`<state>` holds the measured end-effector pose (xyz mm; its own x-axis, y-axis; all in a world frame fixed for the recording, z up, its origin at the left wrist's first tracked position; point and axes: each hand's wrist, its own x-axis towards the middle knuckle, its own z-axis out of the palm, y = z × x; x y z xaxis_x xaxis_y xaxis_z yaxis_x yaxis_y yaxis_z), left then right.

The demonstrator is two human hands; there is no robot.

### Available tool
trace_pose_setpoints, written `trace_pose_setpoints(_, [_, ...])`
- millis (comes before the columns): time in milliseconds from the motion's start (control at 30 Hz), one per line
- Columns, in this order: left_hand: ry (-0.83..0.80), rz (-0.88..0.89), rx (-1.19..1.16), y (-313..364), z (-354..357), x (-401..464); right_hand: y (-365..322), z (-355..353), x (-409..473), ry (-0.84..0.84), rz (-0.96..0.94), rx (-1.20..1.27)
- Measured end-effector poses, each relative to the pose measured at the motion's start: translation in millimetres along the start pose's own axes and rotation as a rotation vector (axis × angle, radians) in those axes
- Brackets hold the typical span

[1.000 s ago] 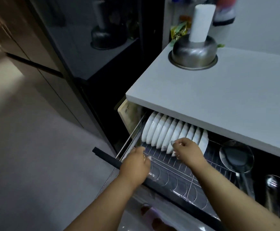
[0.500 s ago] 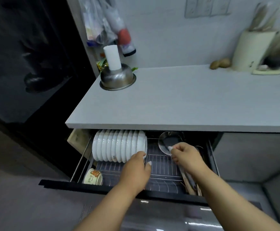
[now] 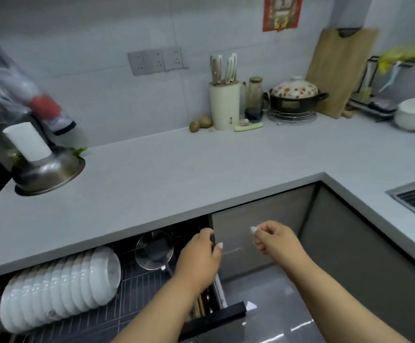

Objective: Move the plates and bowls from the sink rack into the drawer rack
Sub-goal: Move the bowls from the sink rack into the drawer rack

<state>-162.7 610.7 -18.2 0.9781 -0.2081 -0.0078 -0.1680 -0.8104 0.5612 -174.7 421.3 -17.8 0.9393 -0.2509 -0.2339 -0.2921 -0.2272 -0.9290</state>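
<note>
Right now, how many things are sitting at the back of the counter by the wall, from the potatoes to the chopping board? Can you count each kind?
Potatoes: 2
Knife block: 1
Glass jar: 1
Lidded clay pot: 1
Wire trivet: 1
Wooden chopping board: 1
Total: 7

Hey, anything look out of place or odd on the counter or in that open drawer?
Nothing spilled or broken. One oddity: a white roll stands upright on an upturned steel bowl. The white dishes sit evenly in the drawer rack.

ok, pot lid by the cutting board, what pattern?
White pot lid with orange-brown floral print, on a black pot; head view.
</note>
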Motion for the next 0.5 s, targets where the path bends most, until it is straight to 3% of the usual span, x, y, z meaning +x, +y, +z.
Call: trace_pose_setpoints(500, [-0.276, 0.312, 0.039, 259.3, 183.6, 110.8, 68.7, -314.4, 63.1, 0.417, 0.094, 0.091])
